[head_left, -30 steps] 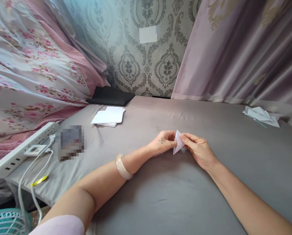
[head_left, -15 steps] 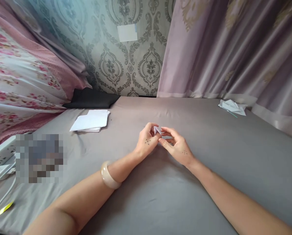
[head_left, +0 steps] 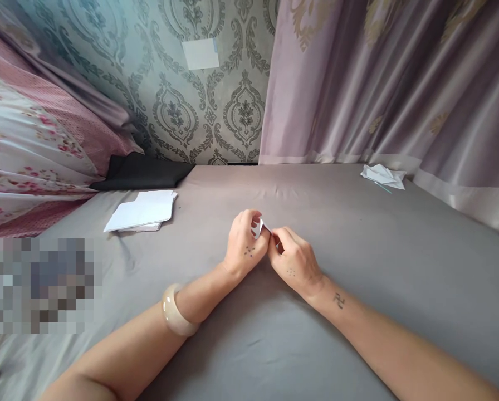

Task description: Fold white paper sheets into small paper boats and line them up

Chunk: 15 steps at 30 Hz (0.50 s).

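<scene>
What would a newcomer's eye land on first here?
Probably the left hand and right hand, meeting mid-view around a small white paper. Next, the glossy bangle on the left wrist, then the bold patterned wall behind the grey sheet.

A grey cloth-covered surface [head_left: 341, 239] carries a loose stack of white paper sheets [head_left: 143, 213] toward its left, near a folded black cloth [head_left: 145, 171] at the back-left. Crumpled white papers [head_left: 383, 176] lie toward the back-right, with a thin teal strip [head_left: 383, 187] just beside them.
</scene>
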### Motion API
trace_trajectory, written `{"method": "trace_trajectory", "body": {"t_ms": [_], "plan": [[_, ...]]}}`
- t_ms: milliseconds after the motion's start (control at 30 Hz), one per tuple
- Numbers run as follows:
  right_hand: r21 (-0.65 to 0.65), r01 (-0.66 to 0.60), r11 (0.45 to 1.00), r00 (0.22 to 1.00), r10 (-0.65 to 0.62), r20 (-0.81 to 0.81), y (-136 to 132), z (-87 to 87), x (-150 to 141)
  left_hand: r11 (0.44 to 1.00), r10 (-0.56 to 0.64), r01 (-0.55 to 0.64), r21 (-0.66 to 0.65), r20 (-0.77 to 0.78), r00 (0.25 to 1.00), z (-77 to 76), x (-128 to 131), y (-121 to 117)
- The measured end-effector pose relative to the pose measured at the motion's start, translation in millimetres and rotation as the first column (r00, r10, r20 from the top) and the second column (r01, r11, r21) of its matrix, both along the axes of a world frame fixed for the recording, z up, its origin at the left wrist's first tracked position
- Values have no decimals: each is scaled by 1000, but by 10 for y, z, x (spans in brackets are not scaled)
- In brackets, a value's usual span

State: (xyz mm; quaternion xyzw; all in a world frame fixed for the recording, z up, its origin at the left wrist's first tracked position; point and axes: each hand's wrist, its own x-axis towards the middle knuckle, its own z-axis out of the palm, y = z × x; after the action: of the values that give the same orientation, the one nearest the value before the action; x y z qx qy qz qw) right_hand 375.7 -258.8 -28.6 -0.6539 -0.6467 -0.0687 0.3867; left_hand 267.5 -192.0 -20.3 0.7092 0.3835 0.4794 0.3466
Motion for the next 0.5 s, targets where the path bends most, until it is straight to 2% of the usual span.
{"method": "trace_trajectory", "body": {"t_ms": [100, 167, 333, 500], "plan": [[21, 8, 1000, 1000, -8, 17, -13, -1, -22, 983, -79, 86, -160, 50, 996, 16, 5, -35], [35, 20, 999, 1000, -20, 22, -18, -5, -34, 972, -127, 135, -194, 55, 990, 11, 5, -51], [21, 94, 995, 995, -94, 18, -18, 10, -43, 991, -102, 106, -87, 49, 994, 4, -3, -64], [43, 109, 993, 989, -113, 95, -18, 28, -21, 990, -102, 114, -80, 140, 985, 54, 7, -96]]}}
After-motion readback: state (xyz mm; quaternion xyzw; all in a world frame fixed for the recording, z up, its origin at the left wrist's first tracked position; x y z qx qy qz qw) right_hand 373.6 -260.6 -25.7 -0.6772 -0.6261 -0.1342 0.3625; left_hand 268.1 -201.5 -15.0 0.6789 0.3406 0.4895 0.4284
